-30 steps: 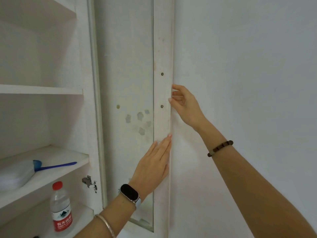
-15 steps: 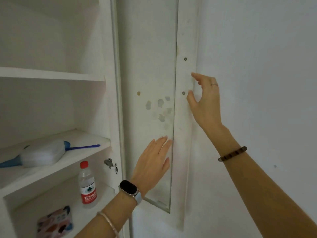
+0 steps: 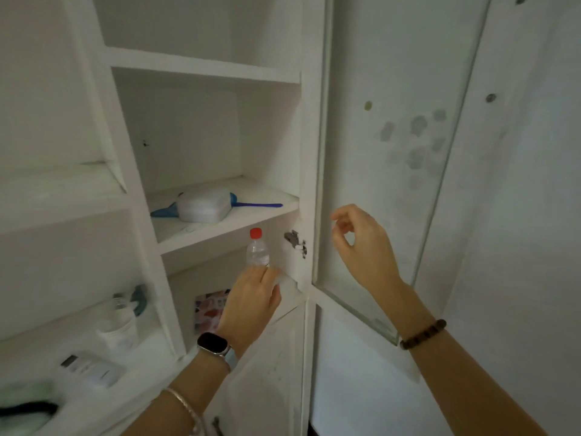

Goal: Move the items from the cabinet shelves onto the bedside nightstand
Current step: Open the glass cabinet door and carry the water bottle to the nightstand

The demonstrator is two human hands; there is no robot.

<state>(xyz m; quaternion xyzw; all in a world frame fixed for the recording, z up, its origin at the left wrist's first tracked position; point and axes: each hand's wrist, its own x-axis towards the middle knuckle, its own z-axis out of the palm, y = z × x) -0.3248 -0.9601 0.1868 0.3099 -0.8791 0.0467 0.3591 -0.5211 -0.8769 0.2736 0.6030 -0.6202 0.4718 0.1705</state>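
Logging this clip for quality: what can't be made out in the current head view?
Head view:
Bottle: lower half behind the left hand; grip unclear.
Patterned packet: partly behind that hand.
Cup and box, lower left: blurred.
Green thing: cut by the frame edge.
Nightstand: out of view.

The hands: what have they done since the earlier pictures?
The left hand left the door and went down-left to grip the bottle. The right hand let go of the door edge, now holding nothing. Bottle and brush stayed on their shelves.
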